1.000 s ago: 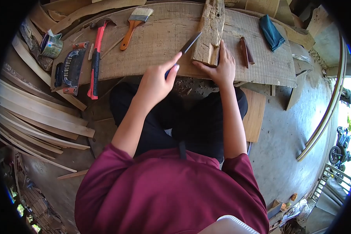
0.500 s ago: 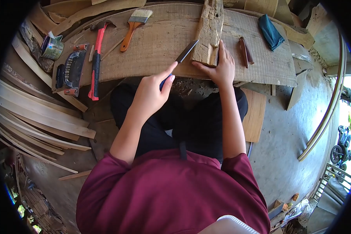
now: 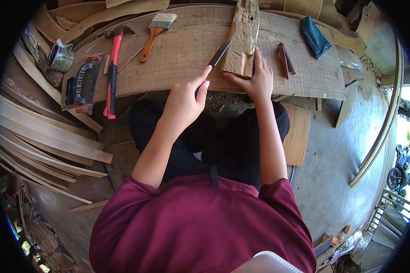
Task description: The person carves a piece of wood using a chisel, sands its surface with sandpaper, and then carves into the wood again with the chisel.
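Observation:
In my left hand (image 3: pixel 187 101) is a slim file (image 3: pixel 219 53) with a dark flat blade and a blue handle mostly hidden by the fingers. My index finger stretches along it. The blade's tip is at the left edge of a rough, weathered wood block (image 3: pixel 244 34), which has a notch near its front end. My right hand (image 3: pixel 258 81) grips the block's near end, thumb across the front and fingers along the right side. Right of that hand lies a dark reddish-brown wooden piece (image 3: pixel 286 61).
On the plank worktop (image 3: pixel 191 41) lie a paintbrush (image 3: pixel 156 34), a red-and-black hammer (image 3: pixel 114 68), a black clamp-like tool (image 3: pixel 84 82) and a teal cloth (image 3: pixel 315 38). A tin (image 3: pixel 61 58) stands at left. Curved wood strips (image 3: pixel 50 132) are stacked on the left.
My left hand has moved slightly up and to the right, and the file's tip sits a little higher along the block's left edge. My right hand stays nearly still.

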The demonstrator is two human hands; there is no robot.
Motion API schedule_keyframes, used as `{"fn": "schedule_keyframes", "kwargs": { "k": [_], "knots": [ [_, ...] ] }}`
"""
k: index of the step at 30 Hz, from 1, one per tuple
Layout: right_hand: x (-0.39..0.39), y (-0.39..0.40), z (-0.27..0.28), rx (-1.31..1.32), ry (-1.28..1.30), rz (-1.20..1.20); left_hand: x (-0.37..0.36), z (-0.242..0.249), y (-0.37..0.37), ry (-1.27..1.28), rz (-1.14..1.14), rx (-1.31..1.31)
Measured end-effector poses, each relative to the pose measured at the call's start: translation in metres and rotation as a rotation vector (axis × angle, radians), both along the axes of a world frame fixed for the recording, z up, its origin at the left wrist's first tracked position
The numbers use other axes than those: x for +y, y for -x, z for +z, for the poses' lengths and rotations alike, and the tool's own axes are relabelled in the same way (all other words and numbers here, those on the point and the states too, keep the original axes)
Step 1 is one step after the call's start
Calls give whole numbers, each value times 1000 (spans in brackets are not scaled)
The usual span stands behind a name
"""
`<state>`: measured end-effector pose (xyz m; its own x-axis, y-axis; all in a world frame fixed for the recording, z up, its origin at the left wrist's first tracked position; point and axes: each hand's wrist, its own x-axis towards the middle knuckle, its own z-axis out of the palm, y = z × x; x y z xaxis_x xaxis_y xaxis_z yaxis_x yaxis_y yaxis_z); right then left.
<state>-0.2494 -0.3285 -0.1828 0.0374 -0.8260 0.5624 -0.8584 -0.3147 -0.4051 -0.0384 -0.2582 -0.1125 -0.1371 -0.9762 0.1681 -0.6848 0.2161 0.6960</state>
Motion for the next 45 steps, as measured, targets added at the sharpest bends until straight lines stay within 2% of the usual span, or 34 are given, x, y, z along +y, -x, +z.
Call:
{"fn": "schedule_keyframes", "kwargs": {
  "k": [3, 5, 8, 13, 18, 21, 30, 32, 35, 37, 39, 45],
  "knots": [
    [-1, 0, 2, 1, -13, 6, -6, 1, 3, -87, 4, 28],
    [0, 0, 2, -9, -11, 5, -32, -8, 11, 48, 13, -29],
    [0, 0, 1, 5, -6, -3, -64, -11, 19, 108, 36, -62],
    [0, 0, 1, 0, 7, 6, -60, -9, 13, 82, 26, -47],
    [0, 0, 0, -8, 10, 13, 1, -2, 1, -19, 5, 13],
    [-1, 0, 0, 0, 13, 14, 12, 10, 0, -83, -2, 5],
    [0, 0, 2, 9, -14, -4, -71, 5, 13, 60, -3, -96],
    [0, 0, 2, -4, -34, -4, -64, 6, 12, 52, -17, -116],
    [-1, 1, 0, -14, -18, 13, -39, -3, 5, 171, -46, -99],
    [0, 1, 0, -10, -15, 10, -13, 5, 4, -16, -26, -57],
    [0, 0, 1, -2, -9, 10, 4, 11, 2, -36, -27, -52],
    [1, 0, 3, -2, -32, 2, -23, 11, 9, 0, -27, -87]
  ]
}}
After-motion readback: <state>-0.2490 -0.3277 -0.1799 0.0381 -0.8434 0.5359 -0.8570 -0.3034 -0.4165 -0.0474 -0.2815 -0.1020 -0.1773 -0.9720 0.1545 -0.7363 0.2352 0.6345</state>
